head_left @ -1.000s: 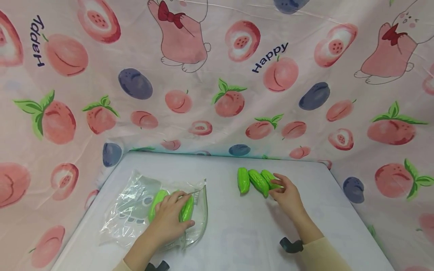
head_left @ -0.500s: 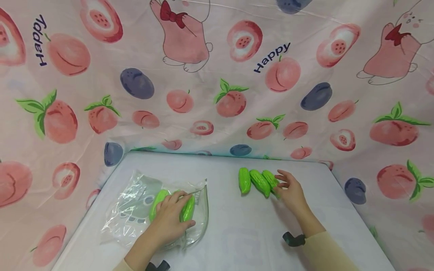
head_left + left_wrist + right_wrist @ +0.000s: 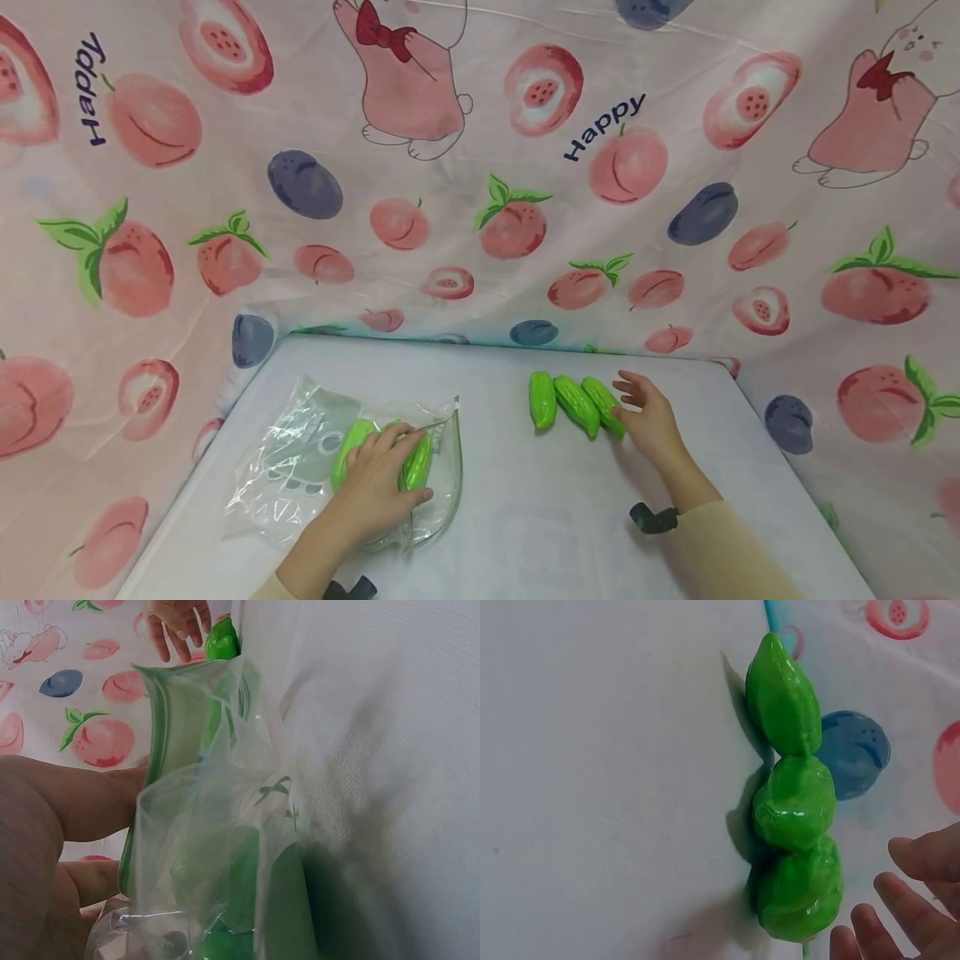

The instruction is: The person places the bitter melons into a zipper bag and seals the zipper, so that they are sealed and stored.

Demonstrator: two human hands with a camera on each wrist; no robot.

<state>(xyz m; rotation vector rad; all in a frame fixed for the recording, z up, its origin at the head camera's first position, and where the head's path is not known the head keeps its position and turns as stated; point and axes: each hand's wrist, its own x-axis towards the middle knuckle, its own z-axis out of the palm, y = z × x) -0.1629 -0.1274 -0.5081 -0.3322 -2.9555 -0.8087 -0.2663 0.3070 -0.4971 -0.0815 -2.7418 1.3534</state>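
Beside the right hand [image 3: 651, 423], fingers spread, lie gourds [image 3: 577, 406]; whether the left hand [image 3: 378, 481] pinches the bag [image 3: 298, 458] below, I can't tell.

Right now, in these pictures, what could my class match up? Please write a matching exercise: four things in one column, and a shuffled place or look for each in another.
1. left hand
2. right hand
3. bag
4. cloth

A. see-through
B. beside three green vegetables
C. printed with pink fruit
D. touching the bag

Pairs: 1-D, 2-B, 3-A, 4-C
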